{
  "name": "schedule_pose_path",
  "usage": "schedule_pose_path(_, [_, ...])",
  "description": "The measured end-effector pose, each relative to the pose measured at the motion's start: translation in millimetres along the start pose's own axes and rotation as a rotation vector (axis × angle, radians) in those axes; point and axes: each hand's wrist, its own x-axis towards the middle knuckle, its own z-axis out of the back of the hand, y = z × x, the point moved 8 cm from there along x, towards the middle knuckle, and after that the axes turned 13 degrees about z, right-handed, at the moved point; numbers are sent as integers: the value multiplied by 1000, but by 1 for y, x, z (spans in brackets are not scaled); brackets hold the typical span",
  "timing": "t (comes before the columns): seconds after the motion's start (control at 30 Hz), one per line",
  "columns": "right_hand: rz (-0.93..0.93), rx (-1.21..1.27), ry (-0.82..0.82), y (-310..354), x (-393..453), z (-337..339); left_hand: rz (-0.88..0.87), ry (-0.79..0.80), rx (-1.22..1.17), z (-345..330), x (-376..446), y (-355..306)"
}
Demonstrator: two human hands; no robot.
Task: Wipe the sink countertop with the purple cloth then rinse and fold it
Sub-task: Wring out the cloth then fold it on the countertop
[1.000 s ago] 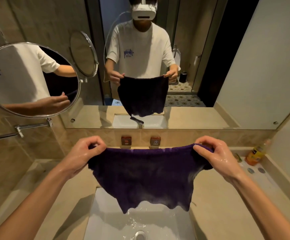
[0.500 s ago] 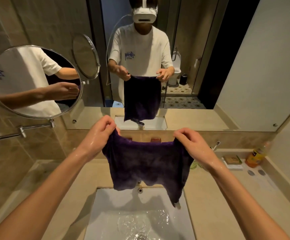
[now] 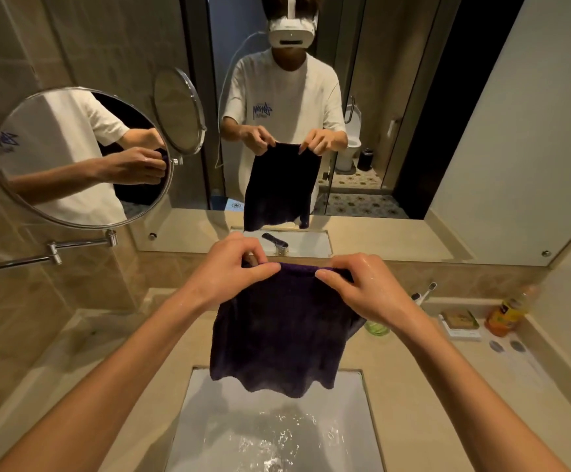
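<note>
The wet purple cloth (image 3: 277, 335) hangs doubled over the white sink basin (image 3: 352, 420), its lower edge just above the basin's back rim. My left hand (image 3: 229, 270) pinches its top edge on the left. My right hand (image 3: 355, 287) pinches the same edge on the right, and the two thumbs are only a short gap apart. Water shimmers in the basin below. The beige countertop (image 3: 430, 396) runs along both sides of the sink. The faucet is hidden behind the cloth and shows only in the wall mirror.
A round swing-arm mirror (image 3: 79, 158) juts out at the left. On the right counter stand an orange bottle (image 3: 509, 315), a soap dish (image 3: 461, 320), toothbrushes (image 3: 425, 294) and a green cup (image 3: 377, 327). The big wall mirror (image 3: 311, 131) shows a person holding the cloth.
My hands have moved together, bringing the cloth's two top corners close, so the cloth now hangs narrower and doubled. The view has tilted slightly downward over the sink.
</note>
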Motion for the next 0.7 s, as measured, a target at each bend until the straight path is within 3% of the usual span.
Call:
schedule_pose_path(0.1, [8, 214, -134, 10, 9, 4, 28, 99, -261, -8, 0, -11])
schedule_pose_path(0.23, [-102, 816, -395, 24, 19, -4, 60, 130, -786, -15, 9, -34])
schedule_pose_path(0.33, [-128, 1011, -461, 33, 27, -16, 102, 228, -1076, -24, 9, -52])
schedule_pose_path(0.53, [-6, 798, -478, 41, 34, -21, 156, 392, -1243, -22, 14, -66])
schedule_pose_path(0.63, [0, 807, -466, 37, 37, -19, 76, 503, -1180, -10, 14, -66])
schedule_pose_path(0.7, [-53, 772, -477, 34, 40, -19, -29, 459, -1244, 7, 18, -61])
